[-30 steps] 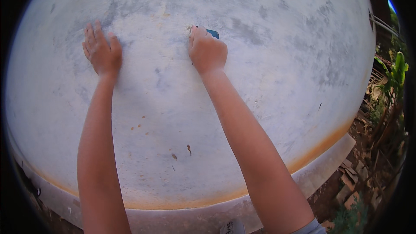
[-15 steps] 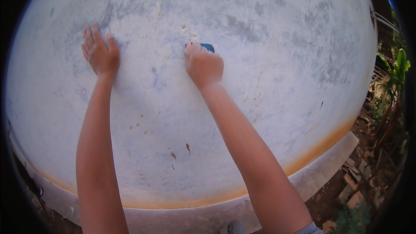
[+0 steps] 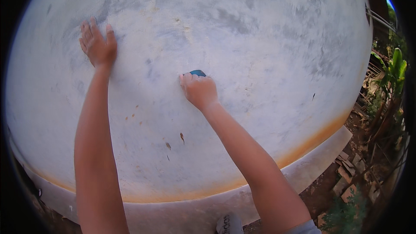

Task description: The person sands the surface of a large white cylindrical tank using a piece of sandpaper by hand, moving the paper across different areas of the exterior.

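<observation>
My left hand (image 3: 99,47) lies against a large, rounded whitish surface (image 3: 151,99), its fingers stretched out and the thumb apart. To its right and lower down, my right hand (image 3: 200,89) is closed around a small blue-green tool (image 3: 198,73) and presses it to the same surface. Only the tool's rounded top edge shows above my knuckles, so its kind cannot be made out. Grey smudged patches mark the upper part of the surface, with yellowish chipped spots (image 3: 186,29) above my right hand. An orange-brown stained band runs along its bottom.
A pale ledge (image 3: 186,216) curves round the base of the rounded surface. Several small brown flecks (image 3: 182,138) cling lower down. At the right lie broken tile pieces (image 3: 345,173) on soil, with green plants (image 3: 396,69) behind. A light grey item (image 3: 229,224) shows at the bottom.
My right hand has moved down the surface with the blue-green tool, away from the yellowish spots. My left hand stays flat in about the same place. The view has shifted slightly.
</observation>
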